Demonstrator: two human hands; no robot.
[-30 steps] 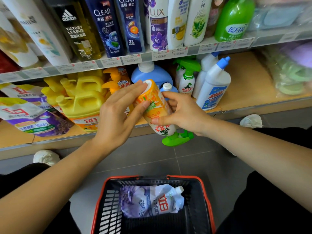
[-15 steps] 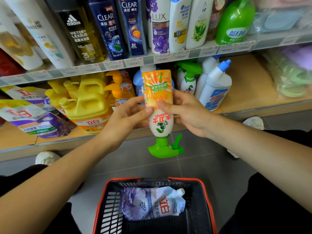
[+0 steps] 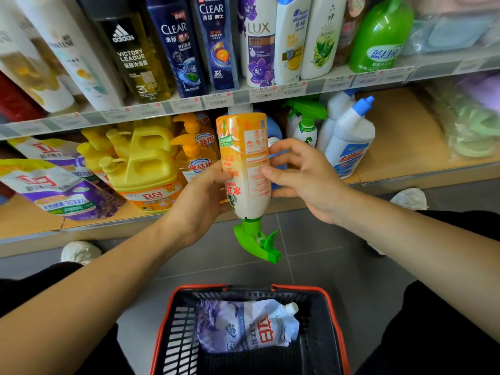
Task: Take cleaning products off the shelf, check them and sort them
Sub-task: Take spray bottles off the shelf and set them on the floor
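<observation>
Bright, even overhead light; shadows soft. Dimmer band beneath upper shelf [image 3: 316,86]. Wide-angle bending: shelf edge curves, bottles lean toward top corners. Spray bottle [image 3: 244,163] at centre sharp; far-left bottles [image 3: 27,63], right-edge wrapped packs [image 3: 470,123] smeared. Faint sheen on green bottle [image 3: 381,36].

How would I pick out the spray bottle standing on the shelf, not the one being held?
Find the lower wooden shelf, under the strip of price tags. Right of the upside-down orange bottle being held, a small white spray bottle stands upright beside taller white bottles with blue caps. Unlike those neighbours, it has a green trigger head on top.
</observation>
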